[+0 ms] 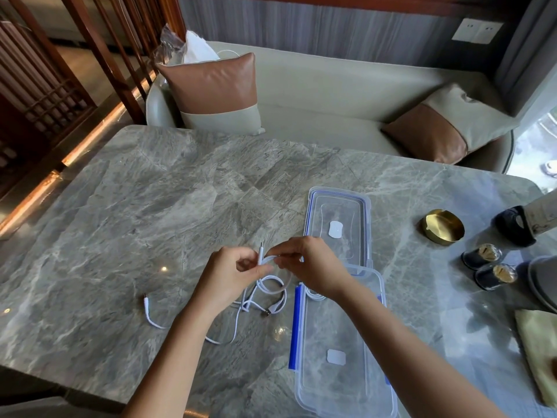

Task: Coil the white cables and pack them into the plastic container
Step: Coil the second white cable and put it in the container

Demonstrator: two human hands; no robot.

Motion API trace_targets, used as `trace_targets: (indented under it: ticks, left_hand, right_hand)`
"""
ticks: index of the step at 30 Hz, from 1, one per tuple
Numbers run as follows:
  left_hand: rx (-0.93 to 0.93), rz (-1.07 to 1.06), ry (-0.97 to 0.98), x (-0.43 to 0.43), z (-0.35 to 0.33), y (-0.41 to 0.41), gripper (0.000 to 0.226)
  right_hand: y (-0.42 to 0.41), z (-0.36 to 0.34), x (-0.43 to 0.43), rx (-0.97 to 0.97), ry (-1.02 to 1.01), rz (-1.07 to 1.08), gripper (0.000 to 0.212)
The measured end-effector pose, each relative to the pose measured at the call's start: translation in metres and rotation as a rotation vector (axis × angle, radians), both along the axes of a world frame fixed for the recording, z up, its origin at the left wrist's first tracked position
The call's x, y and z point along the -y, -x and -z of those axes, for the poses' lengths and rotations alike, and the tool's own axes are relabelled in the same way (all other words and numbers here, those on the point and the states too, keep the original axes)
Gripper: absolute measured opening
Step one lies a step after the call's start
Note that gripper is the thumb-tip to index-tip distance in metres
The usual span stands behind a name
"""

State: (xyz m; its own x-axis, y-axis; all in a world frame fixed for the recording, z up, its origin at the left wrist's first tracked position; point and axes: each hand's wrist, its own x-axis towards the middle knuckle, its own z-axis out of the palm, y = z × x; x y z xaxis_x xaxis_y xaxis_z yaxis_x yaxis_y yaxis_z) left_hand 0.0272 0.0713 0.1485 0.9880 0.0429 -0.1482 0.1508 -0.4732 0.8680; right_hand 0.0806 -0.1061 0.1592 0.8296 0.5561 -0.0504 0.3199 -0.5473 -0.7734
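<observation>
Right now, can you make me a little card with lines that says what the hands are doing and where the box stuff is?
left hand: pinches the white cable
right hand: pinches the same cable, close beside the left
cable: loops hang down to the table; one end lies off to the left
container: open, beside the right arm, white loops at its far end
lid: flat on the table, beyond the container
gold dish: further right

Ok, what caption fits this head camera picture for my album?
Left hand and right hand coil a white cable over the marble table, beside the plastic container.
</observation>
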Motion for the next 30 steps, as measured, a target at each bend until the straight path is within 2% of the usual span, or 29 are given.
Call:
trace_targets:
  ticks: [4, 7, 10, 13, 15, 18, 20, 22, 24, 25, 27, 30]
  left_hand:
    - [-0.102, 0.036, 0.060, 0.000, 0.000, -0.001, 0.034]
    - [-0.114, -0.012, 0.128, 0.001, 0.000, 0.000, 0.025]
    - [-0.095, -0.153, 0.226, 0.004, 0.002, 0.000, 0.015]
    - [-0.045, -0.319, 0.336, 0.003, 0.004, -0.001, 0.016]
    - [0.025, -0.413, 0.378, 0.000, 0.004, -0.001, 0.016]
    - [0.115, -0.515, 0.424, 0.001, 0.003, -0.002, 0.016]
    - [0.149, -0.534, 0.422, 0.005, 0.002, -0.002, 0.020]
    - [0.160, -0.527, 0.405, 0.009, 0.002, 0.000, 0.024]
    - [0.162, -0.527, 0.407, 0.011, 0.002, 0.002, 0.025]
    - [0.163, -0.532, 0.406, 0.011, 0.003, 0.003, 0.025]
    - [0.158, -0.540, 0.388, 0.011, 0.004, 0.006, 0.023]
    - [0.155, -0.538, 0.365, 0.009, 0.003, 0.009, 0.019]
  right_hand:
    - [0.002, 0.002, -0.001, 0.012, -0.013, 0.020, 0.019]
    - [0.002, 0.004, -0.001, -0.027, -0.083, 0.087, 0.014]
    - [0.003, 0.005, -0.001, -0.177, -0.244, 0.203, 0.010]
    - [0.010, 0.004, -0.001, -0.322, -0.294, 0.285, 0.008]
    - [0.019, 0.003, -0.001, -0.399, -0.315, 0.300, 0.018]
    - [0.039, 0.003, -0.010, -0.738, -0.353, 0.182, 0.037]
    - [0.054, 0.006, -0.021, -0.955, -0.379, 0.143, 0.038]
    - [0.062, 0.010, -0.032, -1.179, -0.551, 0.253, 0.036]
    - [0.062, 0.009, -0.040, -1.456, -0.869, 0.492, 0.029]
    - [0.061, 0.008, -0.042, -1.533, -1.008, 0.611, 0.024]
    - [0.057, 0.007, -0.044, -1.513, -1.134, 0.758, 0.015]
    - [0.053, 0.005, -0.041, -1.190, -1.073, 0.731, 0.015]
